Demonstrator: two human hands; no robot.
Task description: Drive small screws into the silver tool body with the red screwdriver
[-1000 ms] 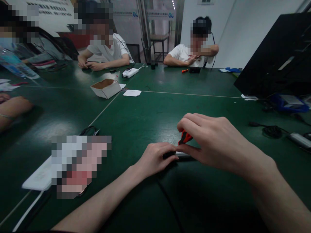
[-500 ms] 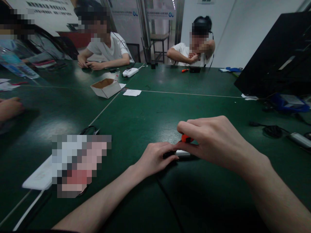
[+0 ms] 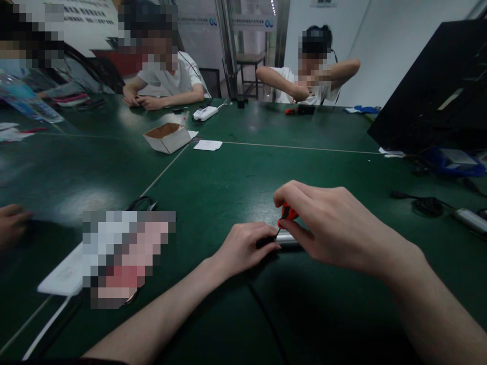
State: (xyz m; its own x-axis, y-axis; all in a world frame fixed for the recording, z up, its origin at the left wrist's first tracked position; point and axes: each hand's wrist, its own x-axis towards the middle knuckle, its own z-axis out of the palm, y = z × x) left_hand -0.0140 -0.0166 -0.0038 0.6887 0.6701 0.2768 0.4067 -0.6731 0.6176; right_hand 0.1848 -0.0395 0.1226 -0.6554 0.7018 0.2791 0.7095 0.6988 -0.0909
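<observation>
My left hand [image 3: 247, 246] is closed on the black end of a silver cylindrical device [image 3: 288, 239] lying on the green table [image 3: 228, 192]. A black cable [image 3: 262, 304] runs from beneath that hand toward me. My right hand [image 3: 319, 215] pinches a small red-and-black screwdriver [image 3: 288, 213] by its handle. Its thin shaft slants down to the device where the black end meets the silver part. Whether the tip sits in a screw is too small to tell. The right fingers hide the device's far end.
To the left lies a white power strip [image 3: 63, 271] beside a blurred-out item [image 3: 133, 258]. An open white box [image 3: 167, 139] and a paper slip [image 3: 208, 145] are further back. A black monitor [image 3: 429, 91] and coiled cable [image 3: 426, 203] are at right. Several people sit around the table.
My right hand has tilted the screwdriver more upright, so its shaft now shows. My left hand stays on the device. A person's hand at the left edge has moved nearer.
</observation>
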